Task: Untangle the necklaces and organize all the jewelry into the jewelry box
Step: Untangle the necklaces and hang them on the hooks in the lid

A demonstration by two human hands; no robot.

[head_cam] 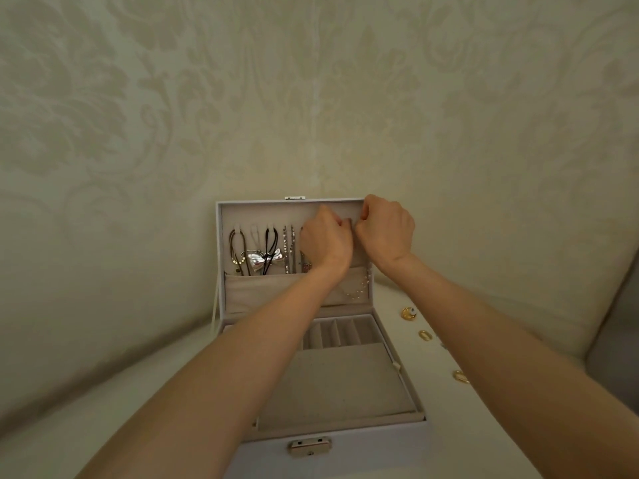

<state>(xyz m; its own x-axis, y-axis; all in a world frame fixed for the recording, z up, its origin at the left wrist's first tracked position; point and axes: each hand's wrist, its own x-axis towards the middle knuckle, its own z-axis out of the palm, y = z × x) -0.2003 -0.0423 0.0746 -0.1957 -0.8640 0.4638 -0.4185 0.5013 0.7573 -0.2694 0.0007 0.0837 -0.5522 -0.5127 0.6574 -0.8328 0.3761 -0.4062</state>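
A pale wall with cream damask wallpaper [311,98] fills the background behind a white table [446,420]. On the table, in the middle, stands a white rectangular jewelry box with beige velvet lining [363,454], its lid [262,212] open and upright against the wall. The base holds a flat beige tray [339,385] in front and a row of narrow slotted compartments [342,331] behind.

Both bare forearms reach over the box. The left hand [325,242] and right hand [385,229] are close together at the upper right of the lid's inside, fingers curled in and fingertips nearly meeting. What they pinch is hidden, so I cannot tell whether they grip anything.

A fine beaded necklace [359,288] droops in a loop below the hands, over the lid's beige pocket [269,292]. Left of the hands hang a brown cord necklace with gold discs [237,250], a black cord necklace [271,243] and a sparkling rhinestone chain [288,250]; a silver heart pendant [256,262] lies among them.

Three small gold earrings [408,313] [425,335] [461,376] lie on the table, right of the box.
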